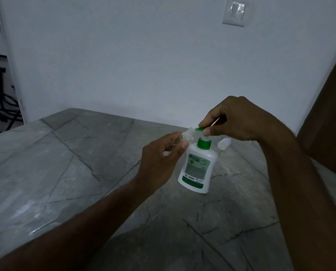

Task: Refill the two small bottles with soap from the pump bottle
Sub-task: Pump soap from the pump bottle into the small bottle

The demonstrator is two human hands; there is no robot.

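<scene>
A white pump bottle (pixel 197 169) with a green collar and green pump head stands on the grey marble table (pixel 65 173), leaning slightly. My right hand (pixel 233 120) rests on top of the green pump head, fingers closed over it. My left hand (pixel 161 163) holds a small clear bottle (pixel 186 134) tilted, its mouth right at the pump's nozzle. A second small white bottle (pixel 224 143) lies on its side on the table just behind the pump bottle, partly hidden by my right hand.
A white wall rises behind the table, with a light switch (pixel 234 13) high up. A brown wooden panel (pixel 329 124) stands at the right edge. Dark metal framing and cables (pixel 0 98) show at the far left.
</scene>
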